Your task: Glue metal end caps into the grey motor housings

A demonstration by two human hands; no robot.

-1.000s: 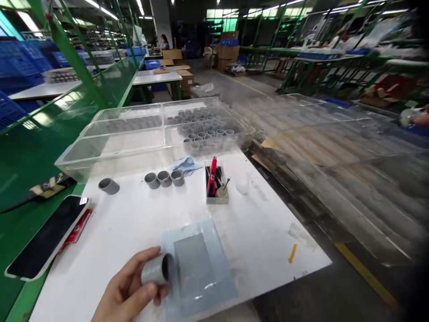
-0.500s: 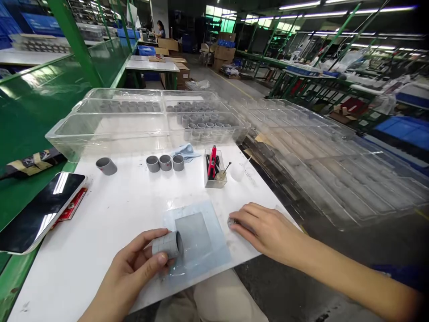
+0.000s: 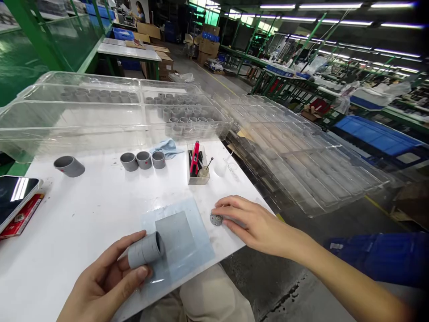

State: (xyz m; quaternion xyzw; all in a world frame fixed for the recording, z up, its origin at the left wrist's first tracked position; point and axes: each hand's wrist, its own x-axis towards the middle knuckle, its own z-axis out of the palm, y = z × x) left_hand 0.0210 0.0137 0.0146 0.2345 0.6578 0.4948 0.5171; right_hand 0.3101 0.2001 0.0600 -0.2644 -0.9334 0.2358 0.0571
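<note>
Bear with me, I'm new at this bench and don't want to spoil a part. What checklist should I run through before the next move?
1. Gray sleeve held: ok, in the left hand, its open end toward the right.
2. Round gray disc firmly gripped: cannot tell; the fingers of the right hand are on it.
3. Sleeve clear of the pale blue sheet: cannot tell; they overlap in this view.
4. Three gray rings upright, away from both hands: ok.
5. Red utility knife stowed: ok, in the clear box.
6. Knife blade retracted: cannot tell, its lower end is hidden.
</note>
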